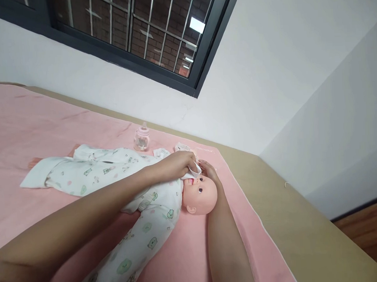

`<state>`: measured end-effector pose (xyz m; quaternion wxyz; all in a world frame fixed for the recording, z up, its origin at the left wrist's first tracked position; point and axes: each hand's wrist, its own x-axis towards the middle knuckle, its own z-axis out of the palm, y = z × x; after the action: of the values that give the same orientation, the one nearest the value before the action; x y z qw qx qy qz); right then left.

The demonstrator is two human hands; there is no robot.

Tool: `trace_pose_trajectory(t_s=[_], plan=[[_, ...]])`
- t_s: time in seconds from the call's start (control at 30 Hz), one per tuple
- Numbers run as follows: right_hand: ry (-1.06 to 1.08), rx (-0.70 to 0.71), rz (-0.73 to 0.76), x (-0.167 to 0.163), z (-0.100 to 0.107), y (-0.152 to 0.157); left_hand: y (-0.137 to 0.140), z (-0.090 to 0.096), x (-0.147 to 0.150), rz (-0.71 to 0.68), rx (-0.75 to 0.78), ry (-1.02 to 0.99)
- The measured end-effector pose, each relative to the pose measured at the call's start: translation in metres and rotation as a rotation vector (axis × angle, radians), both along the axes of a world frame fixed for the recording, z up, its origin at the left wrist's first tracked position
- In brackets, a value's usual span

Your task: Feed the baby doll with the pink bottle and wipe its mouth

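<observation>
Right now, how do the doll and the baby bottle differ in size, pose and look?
The doll is far larger than the baby bottle. The doll lies stretched out; the bottle stands upright. The doll wears white printed clothing; the bottle is see-through and pale pink. The left hand and right hand are by the doll's head; neither touches the bottle. Both things rest on the pink mat.

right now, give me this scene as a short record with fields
doll: lying on the pink mat in white patterned clothes, head toward the picture's right
left hand: pinching a white cloth by the doll's mouth
right hand: at the far side of the doll's head; grip unclear
bottle: upright on the mat, beyond the doll
window: dark frame, bars visible through it
</observation>
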<state>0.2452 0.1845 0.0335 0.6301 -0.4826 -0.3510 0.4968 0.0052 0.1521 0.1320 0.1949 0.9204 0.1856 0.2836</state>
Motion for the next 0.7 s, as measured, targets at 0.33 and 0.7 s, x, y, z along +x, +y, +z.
trace_pose_trajectory(t_s=[0.33,0.7], plan=[[-0.062,-0.039,-0.012,0.008,-0.006,0.011,-0.003,0.004,-0.001,-0.009,0.013,0.034],[-0.091,-0.061,-0.028,0.009,-0.006,0.010,-0.008,0.008,-0.004,-0.045,0.018,0.081]])
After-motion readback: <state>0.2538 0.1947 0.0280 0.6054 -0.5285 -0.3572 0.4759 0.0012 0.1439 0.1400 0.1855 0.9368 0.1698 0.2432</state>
